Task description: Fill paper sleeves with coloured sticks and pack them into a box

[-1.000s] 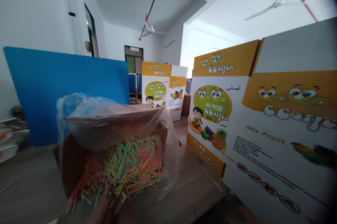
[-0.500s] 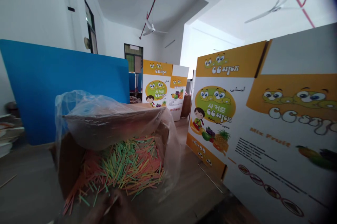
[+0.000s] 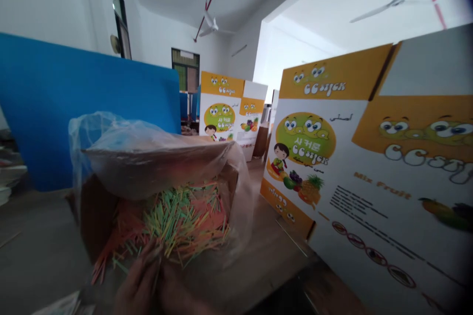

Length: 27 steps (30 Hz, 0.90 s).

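Low in the head view, my left hand (image 3: 137, 278) and my right hand (image 3: 178, 291) are close together in front of a pile of thin coloured sticks (image 3: 177, 221). The left fingers are closed and point up towards the pile. My right hand is blurred, its fingers curled in against the left; whatever is between them is too dim to name. The green, yellow, orange and pink sticks spill from a cardboard box (image 3: 90, 221) lying on its side, with a clear plastic bag (image 3: 240, 206) lining it and draped over its edge.
Large printed cartons (image 3: 306, 157) stand at the right, and another carton (image 3: 221, 113) farther back. A blue panel (image 3: 111, 88) rises behind the open box. On the grey table (image 3: 236, 280) a pale flat packet (image 3: 61, 305) lies at the lower left. A thin rod (image 3: 291, 238) lies by the right carton.
Both hands have moved up closer to the sticks and show more of themselves. The camera has shifted slightly, and the pale packet has come into view at the lower left.
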Motion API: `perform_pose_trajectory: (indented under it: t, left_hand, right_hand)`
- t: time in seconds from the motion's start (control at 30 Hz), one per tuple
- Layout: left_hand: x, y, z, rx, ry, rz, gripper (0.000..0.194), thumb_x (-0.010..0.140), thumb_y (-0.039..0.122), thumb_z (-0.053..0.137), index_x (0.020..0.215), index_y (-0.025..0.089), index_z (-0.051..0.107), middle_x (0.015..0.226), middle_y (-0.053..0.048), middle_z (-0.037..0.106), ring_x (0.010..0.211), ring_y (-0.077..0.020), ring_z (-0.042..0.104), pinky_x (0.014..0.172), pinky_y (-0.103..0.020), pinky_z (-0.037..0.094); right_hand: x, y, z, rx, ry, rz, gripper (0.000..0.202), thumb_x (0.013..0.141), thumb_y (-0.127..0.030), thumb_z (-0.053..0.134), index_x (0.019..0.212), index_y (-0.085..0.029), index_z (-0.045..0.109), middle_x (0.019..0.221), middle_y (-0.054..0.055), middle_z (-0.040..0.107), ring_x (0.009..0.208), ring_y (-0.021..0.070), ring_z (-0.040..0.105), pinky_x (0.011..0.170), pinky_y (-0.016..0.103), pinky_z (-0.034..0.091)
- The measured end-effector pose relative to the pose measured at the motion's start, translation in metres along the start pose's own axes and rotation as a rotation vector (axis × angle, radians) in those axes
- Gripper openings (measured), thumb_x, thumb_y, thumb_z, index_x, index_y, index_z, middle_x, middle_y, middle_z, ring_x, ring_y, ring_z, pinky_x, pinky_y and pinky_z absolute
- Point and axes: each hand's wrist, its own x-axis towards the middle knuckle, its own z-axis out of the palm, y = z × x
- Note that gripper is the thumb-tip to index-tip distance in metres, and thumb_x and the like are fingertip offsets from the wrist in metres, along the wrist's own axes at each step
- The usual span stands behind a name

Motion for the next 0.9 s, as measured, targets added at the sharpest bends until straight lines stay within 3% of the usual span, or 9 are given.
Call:
perform_pose_trajectory:
  t: [0.07, 0.13, 0.2, 0.3, 0.4, 0.57, 0.67, 0.77, 0.9]
  left_hand:
    - [-0.007, 0.037, 0.008, -0.079, 0.137, -0.112, 0.029, 0.075, 0.048, 0.074, 0.099, 0.032, 0.079, 0.118, -0.002, 0.077, 0.121, -0.0348, 0.067, 0.111, -0.054, 0.051]
    - [-0.006, 0.059, 0.007, -0.19, 0.193, -0.149, 0.031, 0.073, 0.046, 0.077, 0.097, 0.026, 0.076, 0.101, -0.004, 0.078, 0.103, -0.0294, 0.072, 0.095, -0.048, 0.059]
    - [-0.003, 0.062, -0.008, -0.303, 0.363, -0.073, 0.026, 0.069, 0.038, 0.079, 0.087, 0.021, 0.073, 0.094, -0.004, 0.076, 0.095, -0.0224, 0.071, 0.09, -0.039, 0.058]
    - [-0.017, 0.054, -0.046, -0.307, 0.453, -0.155, 0.016, 0.069, 0.028, 0.076, 0.081, 0.019, 0.07, 0.082, 0.0, 0.073, 0.079, -0.0173, 0.067, 0.08, -0.033, 0.056]
    - [-0.051, 0.055, -0.067, -0.144, 0.371, -0.265, 0.008, 0.071, 0.023, 0.07, 0.079, 0.02, 0.07, 0.077, 0.0, 0.072, 0.073, -0.0177, 0.065, 0.075, -0.032, 0.054]
    - [-0.089, 0.054, -0.056, 0.304, -0.09, -0.225, 0.013, 0.078, 0.019, 0.057, 0.077, 0.02, 0.07, 0.079, -0.003, 0.073, 0.08, -0.0224, 0.067, 0.08, -0.036, 0.052]
    - [-0.093, 0.049, -0.054, 0.428, -0.177, -0.165, 0.015, 0.078, 0.017, 0.052, 0.073, 0.02, 0.066, 0.08, -0.005, 0.072, 0.082, -0.0234, 0.066, 0.08, -0.036, 0.051]
    - [-0.093, 0.044, -0.062, 0.425, -0.184, -0.168, 0.013, 0.077, 0.019, 0.054, 0.069, 0.021, 0.063, 0.074, -0.004, 0.068, 0.075, -0.0232, 0.064, 0.075, -0.035, 0.049]
    - [-0.095, 0.045, -0.068, 0.221, -0.129, -0.192, 0.01, 0.075, 0.022, 0.063, 0.067, 0.023, 0.068, 0.068, -0.002, 0.067, 0.069, -0.0224, 0.063, 0.072, -0.033, 0.049]
  right_hand:
    - [-0.004, -0.014, -0.005, 0.083, 0.03, 0.069, 0.039, 0.094, -0.049, 0.045, 0.121, -0.034, 0.068, 0.114, 0.004, 0.072, 0.113, 0.0254, 0.065, 0.103, 0.045, 0.051]
    - [-0.007, -0.023, -0.017, 0.098, 0.098, 0.137, 0.025, 0.092, -0.041, 0.049, 0.098, -0.026, 0.068, 0.096, 0.006, 0.069, 0.104, 0.0233, 0.064, 0.101, 0.041, 0.05]
    - [-0.007, -0.018, -0.033, 0.086, 0.186, 0.225, 0.014, 0.089, -0.029, 0.05, 0.079, -0.024, 0.058, 0.075, 0.002, 0.06, 0.081, 0.019, 0.06, 0.087, 0.036, 0.051]
    - [-0.003, 0.0, -0.051, 0.12, 0.183, 0.317, 0.012, 0.089, -0.02, 0.042, 0.092, -0.025, 0.053, 0.071, -0.003, 0.053, 0.066, 0.0159, 0.051, 0.069, 0.03, 0.047]
    - [-0.005, 0.006, -0.054, -0.118, 0.028, 0.299, 0.018, 0.09, -0.017, 0.039, 0.096, -0.025, 0.054, 0.073, -0.002, 0.055, 0.066, 0.0168, 0.052, 0.065, 0.03, 0.045]
    - [-0.018, -0.014, -0.02, -0.628, -0.39, 0.049, 0.02, 0.09, -0.011, 0.049, 0.095, -0.022, 0.064, 0.093, 0.006, 0.068, 0.089, 0.0215, 0.06, 0.082, 0.034, 0.048]
    - [-0.024, -0.026, 0.002, -0.96, -0.64, -0.134, 0.023, 0.097, -0.012, 0.046, 0.107, -0.017, 0.066, 0.11, 0.012, 0.069, 0.098, 0.023, 0.061, 0.086, 0.034, 0.048]
    - [-0.029, -0.029, 0.009, -1.055, -0.668, -0.141, 0.027, 0.098, -0.009, 0.042, 0.11, -0.014, 0.065, 0.108, 0.014, 0.07, 0.096, 0.0243, 0.062, 0.083, 0.036, 0.048]
    - [-0.039, -0.024, 0.003, -1.005, -0.549, -0.056, 0.027, 0.094, -0.006, 0.042, 0.104, -0.018, 0.065, 0.103, 0.012, 0.069, 0.094, 0.0244, 0.06, 0.082, 0.036, 0.046]
